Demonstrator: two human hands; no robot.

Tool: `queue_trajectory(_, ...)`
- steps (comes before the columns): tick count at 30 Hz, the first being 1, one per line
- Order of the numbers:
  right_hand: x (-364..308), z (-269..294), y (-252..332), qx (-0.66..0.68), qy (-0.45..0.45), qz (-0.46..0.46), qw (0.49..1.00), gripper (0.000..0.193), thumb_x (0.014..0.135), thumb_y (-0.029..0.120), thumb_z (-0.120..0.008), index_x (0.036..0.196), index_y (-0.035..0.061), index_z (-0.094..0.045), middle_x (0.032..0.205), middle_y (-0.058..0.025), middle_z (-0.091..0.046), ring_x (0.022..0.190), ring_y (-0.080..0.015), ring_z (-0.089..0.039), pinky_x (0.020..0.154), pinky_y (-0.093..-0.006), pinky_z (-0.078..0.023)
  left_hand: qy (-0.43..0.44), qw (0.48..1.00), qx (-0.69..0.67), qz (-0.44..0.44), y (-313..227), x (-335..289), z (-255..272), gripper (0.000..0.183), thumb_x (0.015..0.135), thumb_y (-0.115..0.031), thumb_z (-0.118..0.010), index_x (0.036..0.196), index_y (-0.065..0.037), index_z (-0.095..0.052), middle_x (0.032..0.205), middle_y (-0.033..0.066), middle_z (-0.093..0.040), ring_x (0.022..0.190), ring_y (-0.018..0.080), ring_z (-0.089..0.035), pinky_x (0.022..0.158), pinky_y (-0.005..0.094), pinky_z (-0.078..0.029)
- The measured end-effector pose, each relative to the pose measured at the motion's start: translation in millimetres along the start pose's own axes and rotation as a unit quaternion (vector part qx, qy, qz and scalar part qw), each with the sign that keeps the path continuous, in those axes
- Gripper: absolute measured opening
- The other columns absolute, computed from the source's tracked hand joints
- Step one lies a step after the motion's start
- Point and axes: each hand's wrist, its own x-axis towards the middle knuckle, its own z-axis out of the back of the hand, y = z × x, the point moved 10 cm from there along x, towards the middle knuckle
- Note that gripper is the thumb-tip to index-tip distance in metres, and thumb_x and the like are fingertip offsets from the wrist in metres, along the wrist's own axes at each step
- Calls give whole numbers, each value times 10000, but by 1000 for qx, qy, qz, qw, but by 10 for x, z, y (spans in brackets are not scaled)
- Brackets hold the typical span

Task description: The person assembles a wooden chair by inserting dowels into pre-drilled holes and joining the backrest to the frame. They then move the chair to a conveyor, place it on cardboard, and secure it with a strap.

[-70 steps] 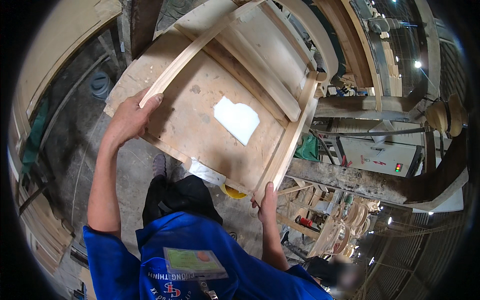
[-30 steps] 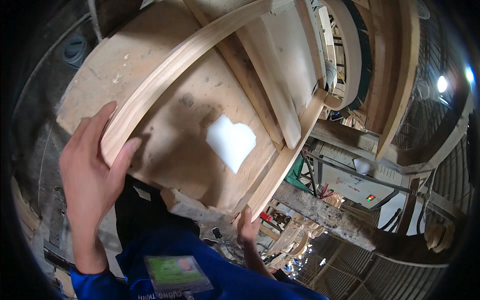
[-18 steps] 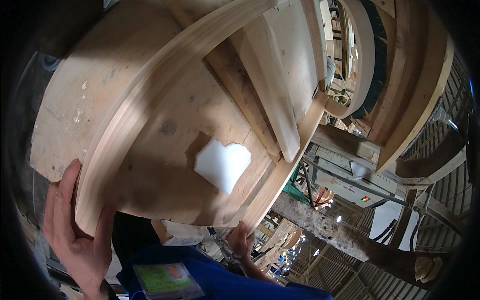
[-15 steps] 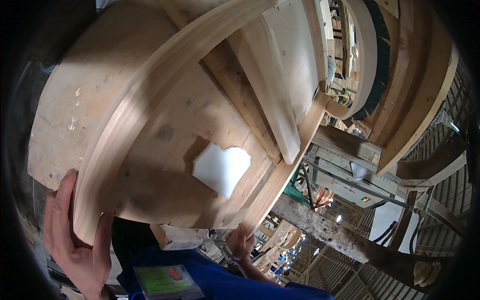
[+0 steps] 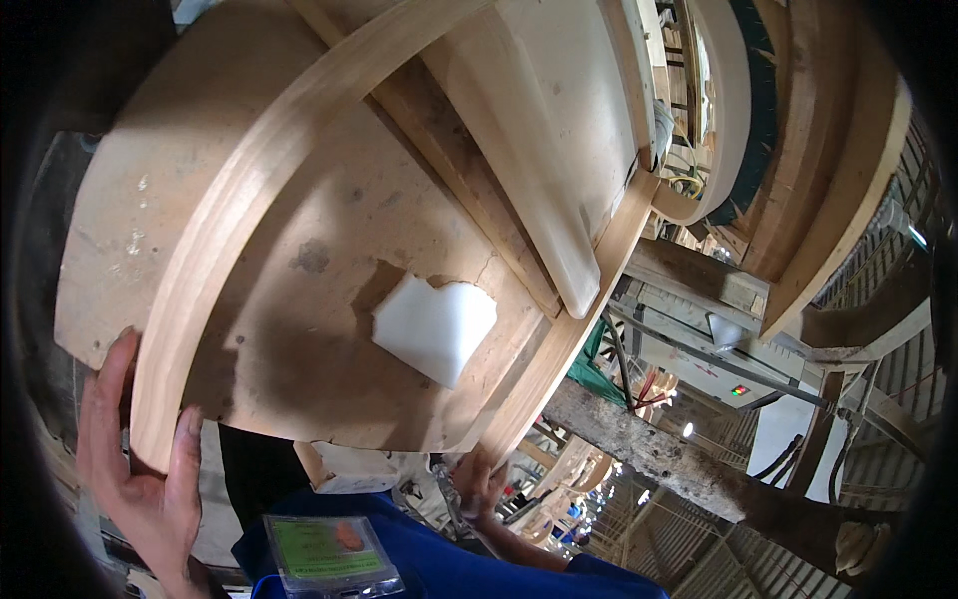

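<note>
At the lower left, my left hand [image 5: 150, 489] is closed around the near end of a long curved wooden strip [image 5: 230, 200], thumb on one side and fingers on the other. The strip arches over a worn plywood board [image 5: 309, 329] with an irregular white patch [image 5: 439, 324]. My right hand [image 5: 481, 486], at the lower middle, grips the near end of a second wooden strip [image 5: 569, 369] along the board's right edge; its fingers are partly hidden. A pale wooden piece [image 5: 529, 170] and a darker wooden bar [image 5: 459, 180] lie across the board.
A wooden block [image 5: 349, 467] sits under the board's near edge. Stacked curved wooden parts [image 5: 828, 180] stand at the upper right. A rough beam [image 5: 659, 449] and a pale cabinet [image 5: 689, 359] with small lights are on the right. A badge [image 5: 329, 554] hangs at my front.
The curved strip has shifted left across the board, with my left hand moving slightly left along with it. My right hand stays at the second strip's end. The view has shifted slightly.
</note>
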Motion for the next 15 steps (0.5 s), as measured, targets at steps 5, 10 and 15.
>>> queue_trajectory(5,-24,26,-55,26,-3,-12,1000,430,1041,330,-639,1290,17,-480,912,-94,-618,676,-180,-643,597,-328,-560,-14,999,-41,16,-62,55,61,562,851,-172,-805,1386,-79,-658,1117,154,-716,993,253,-715,888,400,-585)
queue_trajectory(10,-73,3,-40,31,13,27,999,428,1047,344,-628,1271,15,-472,918,-93,-603,658,-178,-626,596,-325,-550,-46,996,-78,25,-37,29,70,550,834,-179,-822,1346,-42,-675,1153,180,-729,1005,279,-731,909,397,-572)
queue_trajectory(15,-67,-42,96,7,-2,15,1000,425,1048,356,-631,1228,-2,-489,916,-104,-606,659,-183,-619,591,-342,-539,-43,997,-57,17,-171,59,204,529,821,-215,-816,1299,-28,-691,1129,206,-748,1016,347,-735,930,413,-558)
